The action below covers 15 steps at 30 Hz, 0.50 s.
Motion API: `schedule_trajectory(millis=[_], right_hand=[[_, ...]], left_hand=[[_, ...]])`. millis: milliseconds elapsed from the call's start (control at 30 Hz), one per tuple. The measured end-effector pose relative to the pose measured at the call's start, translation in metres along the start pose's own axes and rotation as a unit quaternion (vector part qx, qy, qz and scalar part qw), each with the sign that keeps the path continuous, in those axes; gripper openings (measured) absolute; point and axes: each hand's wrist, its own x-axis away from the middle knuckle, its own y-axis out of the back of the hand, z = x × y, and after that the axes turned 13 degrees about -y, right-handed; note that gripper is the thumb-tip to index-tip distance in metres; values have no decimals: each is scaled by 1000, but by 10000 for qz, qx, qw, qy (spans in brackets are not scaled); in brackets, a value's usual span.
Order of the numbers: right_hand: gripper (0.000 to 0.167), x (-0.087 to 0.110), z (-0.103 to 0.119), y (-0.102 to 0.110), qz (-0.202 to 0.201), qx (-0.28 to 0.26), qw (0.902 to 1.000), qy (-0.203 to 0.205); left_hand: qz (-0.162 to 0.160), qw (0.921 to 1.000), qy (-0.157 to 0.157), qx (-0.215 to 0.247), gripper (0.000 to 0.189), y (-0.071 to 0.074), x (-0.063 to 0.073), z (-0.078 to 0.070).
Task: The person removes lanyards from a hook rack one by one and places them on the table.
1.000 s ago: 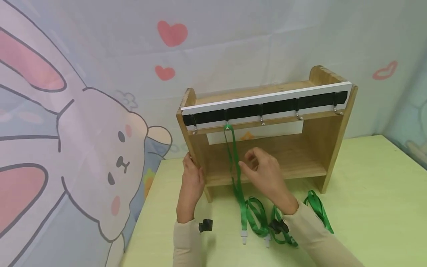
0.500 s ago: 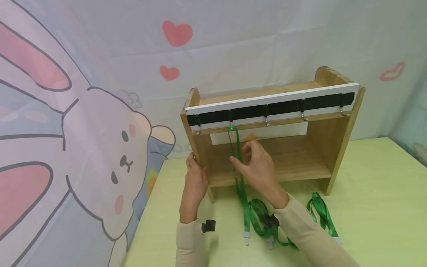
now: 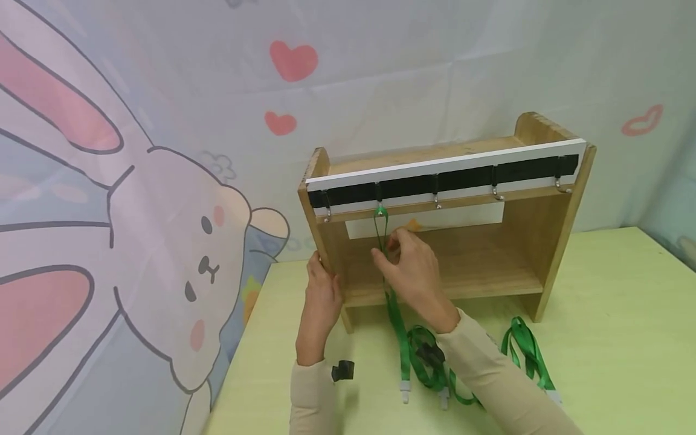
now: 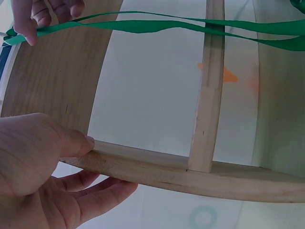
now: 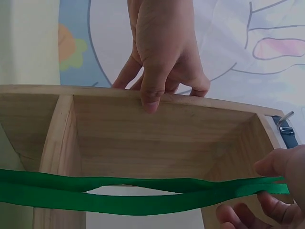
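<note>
A green lanyard [image 3: 400, 332] hangs by its loop from the second hook from the left [image 3: 380, 208] on a small wooden shelf [image 3: 556, 241]. My right hand [image 3: 414, 269] pinches its strap below the hook; the right wrist view shows the green strap [image 5: 138, 204] running between thumb and fingers. The lanyard's white clip [image 3: 405, 391] hangs at the low end. My left hand [image 3: 322, 299] grips the shelf's left side panel. In the left wrist view the thumb [image 4: 78, 143] lies on the inner face, with the fingers around the outside.
A white strip with black tape [image 3: 464, 180] carries several metal hooks along the shelf's front. More green lanyards [image 3: 429, 371] lie on the yellow-green table [image 3: 625, 338], one [image 3: 527, 350] farther right. A cartoon-printed cloth [image 3: 413, 66] hangs behind.
My right hand has moved left onto the hanging lanyard and now pinches its strap, drawing the loop narrow. My left hand stays on the side panel. The view has shifted slightly.
</note>
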Motion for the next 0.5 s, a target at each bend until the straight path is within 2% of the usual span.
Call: schedule_trajectory(millis=[200,500], right_hand=[[13,-1,0,1,-102,-194,9995,214],[8,1,6,8,-425,-449,9960,646]], left_hand=[[-8,10000,-8,-15,58,-2,1,0],[-25,10000,-51,-25,58,-1,1,0]])
